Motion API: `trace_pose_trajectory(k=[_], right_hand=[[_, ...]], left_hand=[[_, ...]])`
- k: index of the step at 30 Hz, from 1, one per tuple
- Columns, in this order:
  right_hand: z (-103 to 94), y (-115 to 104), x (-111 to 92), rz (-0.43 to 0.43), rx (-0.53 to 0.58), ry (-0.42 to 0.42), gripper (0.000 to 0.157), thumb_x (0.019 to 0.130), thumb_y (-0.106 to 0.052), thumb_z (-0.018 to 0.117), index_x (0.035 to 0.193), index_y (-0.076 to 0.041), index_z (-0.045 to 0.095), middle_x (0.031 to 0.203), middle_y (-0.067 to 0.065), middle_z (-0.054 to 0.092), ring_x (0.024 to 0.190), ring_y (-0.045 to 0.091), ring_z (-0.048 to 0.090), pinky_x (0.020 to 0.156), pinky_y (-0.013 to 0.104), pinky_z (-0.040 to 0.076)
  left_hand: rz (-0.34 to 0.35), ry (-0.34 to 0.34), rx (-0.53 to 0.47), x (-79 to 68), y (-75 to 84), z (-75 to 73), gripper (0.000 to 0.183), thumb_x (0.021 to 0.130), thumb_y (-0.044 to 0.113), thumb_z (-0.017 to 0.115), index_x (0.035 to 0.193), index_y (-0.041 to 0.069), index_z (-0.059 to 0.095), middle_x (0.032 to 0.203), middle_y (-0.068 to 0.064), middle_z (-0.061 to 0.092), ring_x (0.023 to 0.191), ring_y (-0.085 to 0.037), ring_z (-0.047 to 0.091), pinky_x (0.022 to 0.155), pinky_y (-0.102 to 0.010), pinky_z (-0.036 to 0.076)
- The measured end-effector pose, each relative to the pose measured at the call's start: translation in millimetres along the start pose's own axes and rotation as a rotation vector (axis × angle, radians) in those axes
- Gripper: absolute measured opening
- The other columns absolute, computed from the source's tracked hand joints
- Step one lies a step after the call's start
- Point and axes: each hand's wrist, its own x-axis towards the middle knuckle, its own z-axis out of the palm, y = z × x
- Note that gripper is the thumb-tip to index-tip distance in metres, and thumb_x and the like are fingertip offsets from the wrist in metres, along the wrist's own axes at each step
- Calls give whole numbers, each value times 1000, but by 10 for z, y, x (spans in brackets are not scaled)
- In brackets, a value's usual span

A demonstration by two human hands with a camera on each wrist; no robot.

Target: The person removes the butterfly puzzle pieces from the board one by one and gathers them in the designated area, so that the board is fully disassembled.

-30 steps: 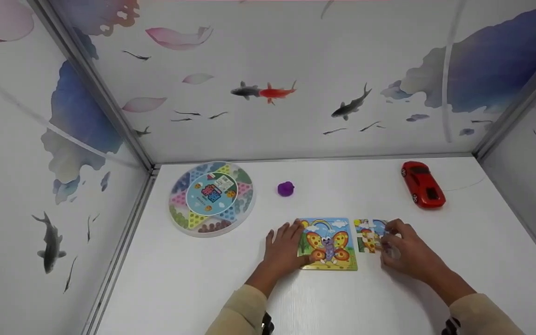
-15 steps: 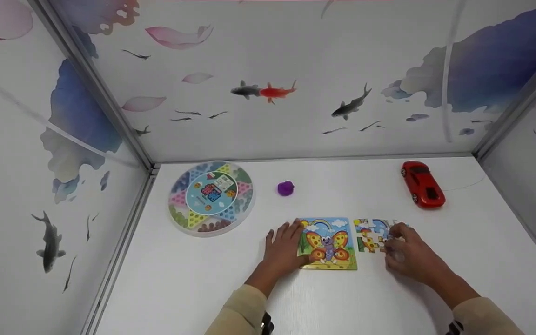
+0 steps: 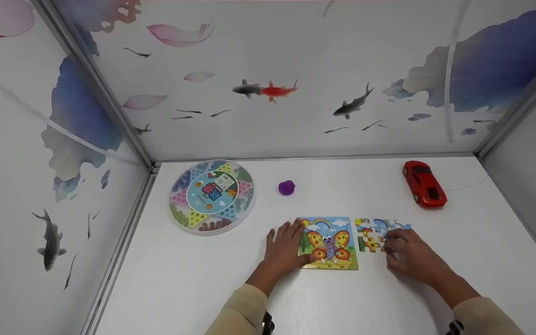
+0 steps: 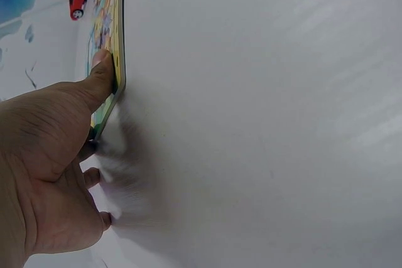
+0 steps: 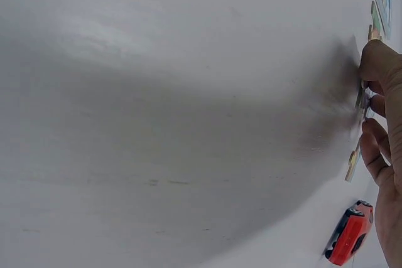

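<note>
A square butterfly puzzle board lies flat on the white table. My left hand rests at its left side, thumb on the printed face and fingers spread along the edge; in the left wrist view two fingertips touch the table beyond the board. Just right of the board, loose puzzle pieces lie partly joined, showing butterfly wings, a rainbow and sky. Over their lower right part, my right hand pinches a puzzle piece between thumb and fingers. The hand hides much of that piece and its neighbours.
A round marble board game lies at the back left. A small purple toy sits behind the puzzle board, and a red toy car stands at the back right. Printed wall panels enclose the table.
My right hand has shifted slightly right and toward me, uncovering more of the upper pieces, including the top right one. My left hand and the board have stayed in place.
</note>
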Motion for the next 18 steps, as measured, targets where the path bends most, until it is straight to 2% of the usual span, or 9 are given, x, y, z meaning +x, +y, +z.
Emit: trace_pose_trajectory(k=[18], right_hand=[[9, 19, -38, -27, -14, 20, 21, 97, -19, 83, 117, -19, 85, 141, 10, 70, 138, 39, 60, 116, 64, 54]], left_hand=[[13, 9, 23, -7, 11, -1, 93, 99, 61, 76, 172, 16, 40, 183, 0, 32, 168, -29, 32, 136, -63, 27]])
